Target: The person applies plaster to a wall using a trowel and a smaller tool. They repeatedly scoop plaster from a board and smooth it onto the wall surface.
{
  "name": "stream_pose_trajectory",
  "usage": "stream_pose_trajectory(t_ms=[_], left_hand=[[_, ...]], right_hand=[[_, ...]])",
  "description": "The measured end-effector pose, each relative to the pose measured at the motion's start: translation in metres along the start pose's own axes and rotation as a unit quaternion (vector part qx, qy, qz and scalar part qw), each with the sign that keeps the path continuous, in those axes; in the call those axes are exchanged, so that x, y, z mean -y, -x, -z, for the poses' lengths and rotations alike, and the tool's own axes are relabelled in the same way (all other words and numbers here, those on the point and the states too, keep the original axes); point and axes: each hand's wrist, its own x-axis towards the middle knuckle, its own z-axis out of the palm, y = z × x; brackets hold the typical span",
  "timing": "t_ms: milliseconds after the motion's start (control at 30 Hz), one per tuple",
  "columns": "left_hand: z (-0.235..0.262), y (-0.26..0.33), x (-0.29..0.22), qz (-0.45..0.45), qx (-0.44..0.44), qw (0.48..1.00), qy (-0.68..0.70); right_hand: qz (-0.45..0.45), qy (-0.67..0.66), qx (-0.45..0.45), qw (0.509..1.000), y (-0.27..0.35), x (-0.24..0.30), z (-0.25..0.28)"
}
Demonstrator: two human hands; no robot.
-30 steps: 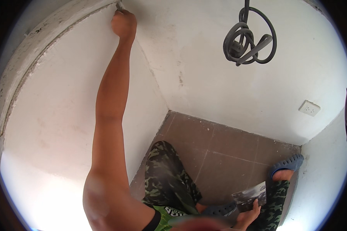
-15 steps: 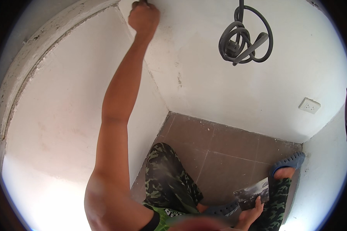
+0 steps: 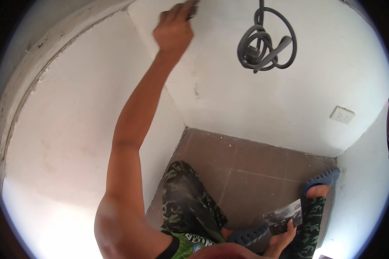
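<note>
My left arm stretches up to the white wall (image 3: 246,103) ahead. At the top of the view my left hand (image 3: 175,31) is closed around a dark, thin tool (image 3: 193,12), mostly hidden by the fingers, so its kind is unclear. Low on the right, my right hand (image 3: 282,236) grips the lower edge of a flat rectangular plate (image 3: 285,216). The plate is shiny grey with dark and whitish smears, and it is held tilted beside my leg.
A coiled grey-black cable (image 3: 268,52) with a plug hangs against the wall ahead. A white socket (image 3: 342,114) is set lower right. Brown floor tiles (image 3: 255,190) carry whitish specks. My camouflage-trousered legs (image 3: 183,194) and blue clog (image 3: 322,180) occupy the floor between the walls.
My left hand has moved right and slightly down along the wall, showing more of the dark tool. The right hand and its plate have hardly moved. The view has shifted slightly.
</note>
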Motion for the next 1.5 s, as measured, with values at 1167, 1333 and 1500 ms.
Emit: stream_pose_trajectory(t_ms=[1167,1333,1500], left_hand=[[-0.054,-0.019,0.018,-0.029,-0.05,0.998,-0.014],[-0.036,-0.001,0.003,-0.083,0.015,0.996,-0.034],[-0.055,-0.027,0.013,-0.039,-0.08,0.995,-0.048]], right_hand=[[-0.011,0.013,-0.035,0.999,-0.001,0.0,0.005],[-0.011,0.019,-0.032,0.999,0.003,0.002,0.0],[0.003,0.014,-0.034,0.999,0.001,0.0,0.004]])
